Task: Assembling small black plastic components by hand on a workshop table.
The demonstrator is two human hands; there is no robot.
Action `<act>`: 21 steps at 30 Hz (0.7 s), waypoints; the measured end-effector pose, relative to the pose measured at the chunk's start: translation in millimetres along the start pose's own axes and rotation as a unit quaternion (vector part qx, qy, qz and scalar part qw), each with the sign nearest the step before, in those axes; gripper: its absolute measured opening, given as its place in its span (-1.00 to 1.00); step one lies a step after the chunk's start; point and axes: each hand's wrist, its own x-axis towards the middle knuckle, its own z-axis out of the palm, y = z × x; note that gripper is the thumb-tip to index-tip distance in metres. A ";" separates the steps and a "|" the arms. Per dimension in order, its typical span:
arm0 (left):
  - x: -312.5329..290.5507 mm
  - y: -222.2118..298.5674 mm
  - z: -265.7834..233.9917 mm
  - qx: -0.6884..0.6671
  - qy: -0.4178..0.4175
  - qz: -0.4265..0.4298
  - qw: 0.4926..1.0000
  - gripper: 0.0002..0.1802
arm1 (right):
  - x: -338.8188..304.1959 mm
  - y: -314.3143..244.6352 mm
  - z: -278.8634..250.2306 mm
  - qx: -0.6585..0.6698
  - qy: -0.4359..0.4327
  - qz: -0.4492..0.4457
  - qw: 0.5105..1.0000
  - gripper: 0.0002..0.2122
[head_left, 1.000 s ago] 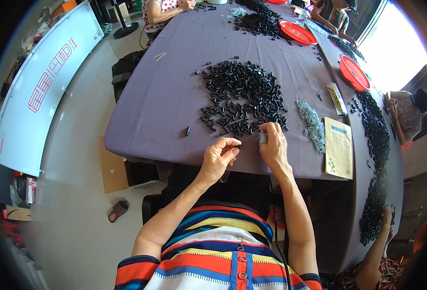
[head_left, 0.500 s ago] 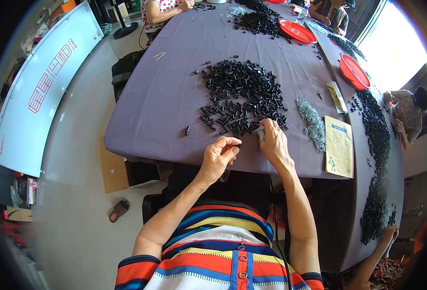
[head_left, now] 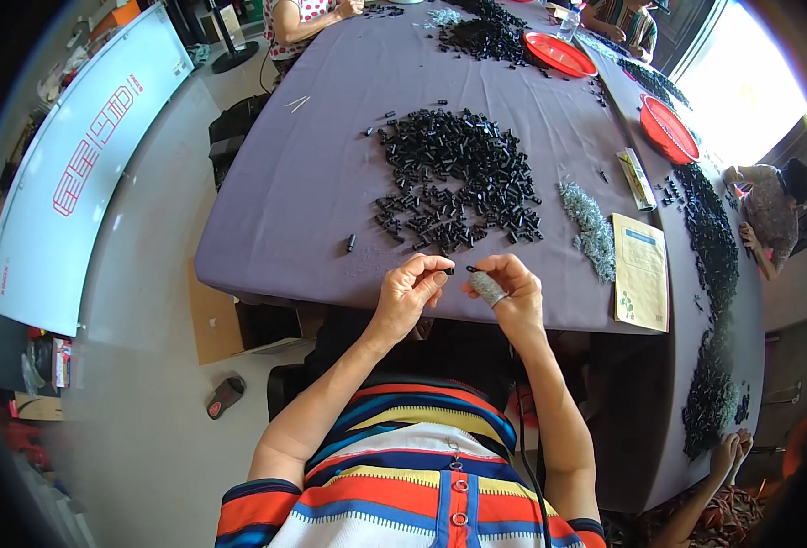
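Close to the table's near edge, my left hand (head_left: 408, 294) pinches a small black cylindrical piece (head_left: 450, 270) between thumb and fingertips. Just right of it, my right hand (head_left: 516, 300) pinches another small black part (head_left: 472, 268), its exact shape too small to make out. A grey wrap (head_left: 488, 289) covers one digit of my right hand. The two held pieces are near each other but apart. Beyond my hands spreads a large pile of short black cylindrical pieces (head_left: 458, 164). One loose black piece (head_left: 351, 243) lies left of the pile.
Right of the pile are a heap of small clear-grey parts (head_left: 588, 228), a tan envelope (head_left: 641, 274) and a yellow-white packet (head_left: 636, 180). Red trays (head_left: 560, 55) stand farther back. Other people sit around the cloth-covered table (head_left: 275, 210) beside more black pieces.
My right hand has drawn back from the pile's near edge toward my left hand, now with a small black part in its fingertips. My left hand keeps its piece, nearly still.
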 end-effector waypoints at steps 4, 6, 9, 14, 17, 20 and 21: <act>0.9 0.9 0.6 -0.002 -0.008 -0.006 1.000 -0.87 | -3.6 10.4 1.9 -0.105 0.005 -0.077 0.991 -0.77; 0.9 0.8 0.4 -0.001 -0.010 -0.005 1.000 -0.87 | -3.3 9.8 3.8 -0.125 0.007 -0.100 0.987 -0.75; 0.9 0.3 -1.2 0.007 -0.020 -0.002 1.000 -0.87 | -3.8 0.6 7.1 -0.210 0.000 -0.155 0.965 -0.73; -0.3 7.0 -1.4 0.003 -0.019 -0.035 0.999 -0.86 | -5.6 -1.1 8.9 -0.298 -0.009 -0.204 0.933 -0.73; -1.6 5.9 3.5 -0.080 0.015 -0.034 0.996 -0.87 | -7.8 3.7 11.0 -0.215 -0.004 -0.142 0.966 -0.73; -1.3 0.8 1.8 -0.109 0.021 -0.040 0.993 -0.88 | -9.3 6.2 13.3 -0.186 0.008 -0.125 0.975 -0.75; -1.1 -0.4 1.1 -0.108 0.020 -0.040 0.993 -0.88 | -9.7 6.3 14.6 -0.186 0.010 -0.129 0.974 -0.76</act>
